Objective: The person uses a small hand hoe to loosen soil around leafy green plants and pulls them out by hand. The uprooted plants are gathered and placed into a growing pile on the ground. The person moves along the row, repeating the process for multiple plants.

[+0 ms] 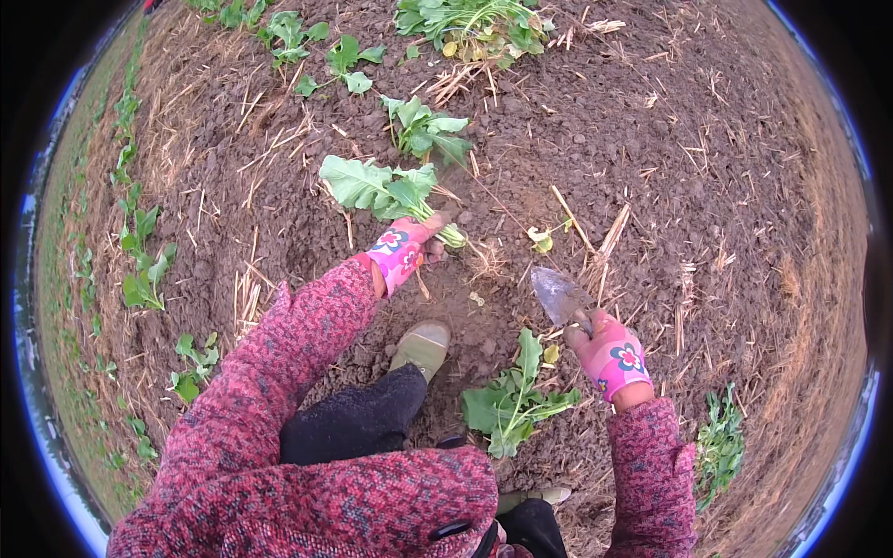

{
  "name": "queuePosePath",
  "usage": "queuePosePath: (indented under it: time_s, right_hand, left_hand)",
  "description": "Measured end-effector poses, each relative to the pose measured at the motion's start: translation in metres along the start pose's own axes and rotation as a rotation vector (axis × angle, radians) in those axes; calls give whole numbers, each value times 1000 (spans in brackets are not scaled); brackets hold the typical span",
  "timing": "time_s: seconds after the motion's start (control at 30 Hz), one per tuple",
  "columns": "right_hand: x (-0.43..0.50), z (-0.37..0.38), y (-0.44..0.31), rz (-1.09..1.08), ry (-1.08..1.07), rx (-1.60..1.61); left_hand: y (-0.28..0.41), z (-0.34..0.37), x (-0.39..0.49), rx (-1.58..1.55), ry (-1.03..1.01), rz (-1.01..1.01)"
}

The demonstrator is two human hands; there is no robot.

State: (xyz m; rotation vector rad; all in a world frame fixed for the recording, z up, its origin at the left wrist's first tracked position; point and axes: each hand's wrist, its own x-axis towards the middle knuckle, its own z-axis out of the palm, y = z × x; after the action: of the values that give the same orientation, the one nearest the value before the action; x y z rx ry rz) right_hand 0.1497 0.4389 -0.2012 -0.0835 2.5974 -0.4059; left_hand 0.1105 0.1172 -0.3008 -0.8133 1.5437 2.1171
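My left hand (408,250), in a pink flowered glove, grips a leafy green seedling (384,187) by its stems, just over the soil. The seedling's leaves point up and left, and its thin roots (485,258) trail out to the right. In my right hand (610,349), gloved the same way, is a small pointed garden trowel (558,293). Its dirty metal blade points up and left, its handle hidden in my fist. Another uprooted-looking leafy plant (516,404) lies on the ground between my right hand and my legs. Just beyond the held seedling rests one more green plant (425,129).
Brown soil (698,230) strewn with straw surrounds me. A large bundle of seedlings (474,28) lies ahead; another bunch (721,443) sits right. A row of plants (143,265) runs along the left. A thin string (495,199) crosses the ground. My shoe (422,347) stands between my arms.
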Motion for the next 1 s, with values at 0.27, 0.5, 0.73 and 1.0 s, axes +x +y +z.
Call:
queuePosePath:
  time_s: [0.27,0.5,0.73,1.0]
  right_hand:
    - [37,3,-7,-48,-11,-163]
    - [45,-31,-37,-159,-63,-417]
    - [118,14,-93,-74,-171,-525]
    - [141,116,-69,-33,-53,-382]
  left_hand:
    - [-1,-5,13,276,145,98]
    - [6,-15,18,263,221,201]
    - [35,-23,21,197,304,260]
    - [55,4,49,294,-16,162]
